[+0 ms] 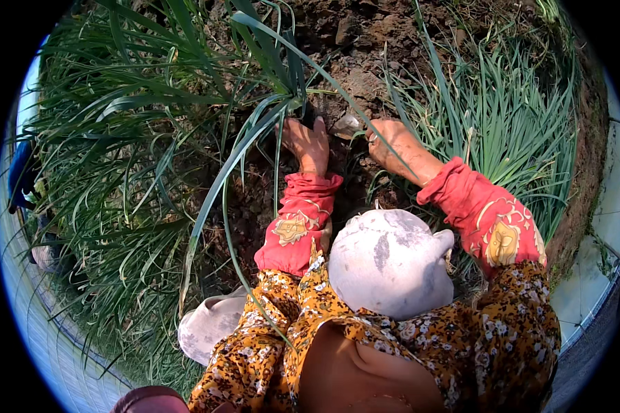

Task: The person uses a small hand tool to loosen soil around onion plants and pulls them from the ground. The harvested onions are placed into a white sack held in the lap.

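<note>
My left hand [306,144] reaches to the soil at the base of a clump of long, flat green leaves [289,98], like leek or garlic plants. Its thumb stands apart, while the fingertips are hidden by leaves and shade. My right hand [392,147] is curled low over the ground, and its fingers are bent out of sight; whether something is in them is unclear. Between the hands lies a pale, shiny piece [346,126], perhaps plastic or stone. One long leaf [330,77] arches in front of the right wrist.
Brown, clumpy soil [351,41] runs ahead. Dense green plants [119,144] fill the left, and finer ones [496,118] the right. Pale, stained cloth, perhaps over my knees [392,263], lies close below the hands. Another person in blue [21,175] is at the far left edge.
</note>
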